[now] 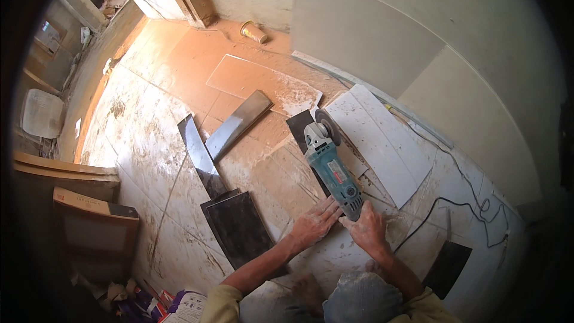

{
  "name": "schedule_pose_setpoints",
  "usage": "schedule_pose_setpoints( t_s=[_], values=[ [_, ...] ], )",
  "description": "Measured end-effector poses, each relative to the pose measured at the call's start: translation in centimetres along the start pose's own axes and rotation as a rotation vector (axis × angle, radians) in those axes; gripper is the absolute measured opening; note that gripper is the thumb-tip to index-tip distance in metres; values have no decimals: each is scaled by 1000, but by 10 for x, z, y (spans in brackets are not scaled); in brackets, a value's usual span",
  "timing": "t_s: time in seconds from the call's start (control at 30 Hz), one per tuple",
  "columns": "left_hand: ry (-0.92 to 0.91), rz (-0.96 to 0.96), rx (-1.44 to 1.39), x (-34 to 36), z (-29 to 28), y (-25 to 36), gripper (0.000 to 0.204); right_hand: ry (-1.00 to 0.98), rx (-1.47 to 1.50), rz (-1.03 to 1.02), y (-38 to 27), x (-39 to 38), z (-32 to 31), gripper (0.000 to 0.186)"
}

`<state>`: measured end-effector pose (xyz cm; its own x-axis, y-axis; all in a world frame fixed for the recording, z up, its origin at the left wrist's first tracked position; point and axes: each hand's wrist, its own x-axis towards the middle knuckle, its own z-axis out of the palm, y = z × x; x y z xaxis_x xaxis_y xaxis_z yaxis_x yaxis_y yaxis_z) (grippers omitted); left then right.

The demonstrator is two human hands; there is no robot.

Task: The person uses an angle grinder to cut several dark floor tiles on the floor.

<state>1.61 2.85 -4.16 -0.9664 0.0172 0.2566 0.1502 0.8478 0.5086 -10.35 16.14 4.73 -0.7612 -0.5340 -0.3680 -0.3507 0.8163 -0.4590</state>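
A teal angle grinder with a dark disc lies angled over a narrow black tile strip. My right hand grips the rear end of the grinder. My left hand lies with fingers extended at the lower end of the black strip, just left of the grinder's rear. A pale brownish board is beneath, left of the strip. To the left, two black tiles are stacked, with glossy dark strips beyond them.
White tiles lie to the right; beige panels lean on the wall. A cord snakes along the right floor. A tipped cup lies by the wall. A cardboard box stands left; another black tile lies lower right.
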Motion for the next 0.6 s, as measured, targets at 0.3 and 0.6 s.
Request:
schedule_pose_setpoints(
  t_s=[0.3,0.6],
  values=[
    [-37,-14,-10,-2,1,-1,52,-67,-18,41,-9,5,-5,53],
    [-15,-9,-39,-2,-1,-1,47,-57,-19,55,-12,11,-5,53]
  ],
)
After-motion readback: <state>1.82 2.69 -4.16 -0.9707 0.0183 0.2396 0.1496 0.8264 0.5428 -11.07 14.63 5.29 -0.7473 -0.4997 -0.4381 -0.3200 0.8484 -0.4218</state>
